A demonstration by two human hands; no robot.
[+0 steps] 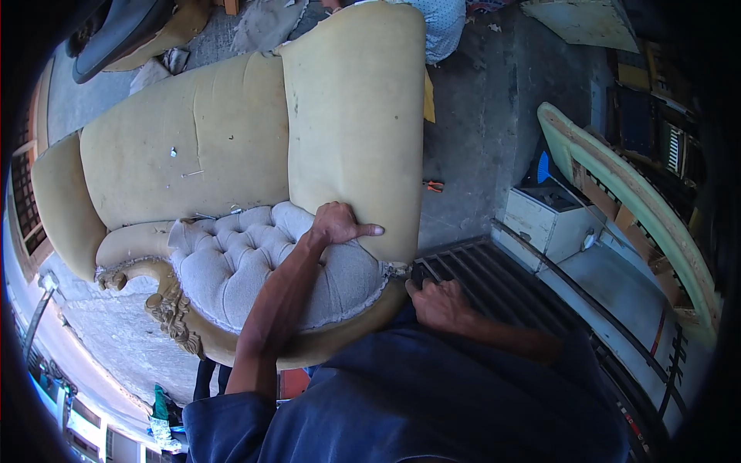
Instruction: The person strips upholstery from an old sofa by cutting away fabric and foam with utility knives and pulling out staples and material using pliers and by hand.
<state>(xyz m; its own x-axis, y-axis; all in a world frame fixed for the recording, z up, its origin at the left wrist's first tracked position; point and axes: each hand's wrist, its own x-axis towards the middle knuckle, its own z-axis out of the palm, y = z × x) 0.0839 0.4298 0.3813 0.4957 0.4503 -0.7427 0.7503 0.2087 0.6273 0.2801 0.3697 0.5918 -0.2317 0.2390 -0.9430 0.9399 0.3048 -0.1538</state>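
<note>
A sofa with bare cream foam padding (355,116) and a carved gold-brown wooden frame (176,312) lies before me. Tufted light grey upholstery (224,270) covers one of its panels. My left hand (337,224) presses into the foam where it meets the tufted panel, fingers curled and thumb stretched to the right. Close by the frame's right corner, my right hand (441,305) is closed. A small dark object (417,272) shows at its fingertips, too unclear to name. Small bits and a thin pin-like piece (192,174) lie on the foam.
Orange-handled pliers (434,186) lie on the concrete floor. To the right are a dark metal grille (478,270), a white box (529,224) and a curved green-cream padded frame (641,201). Behind the sofa, a person's patterned garment (441,29) shows.
</note>
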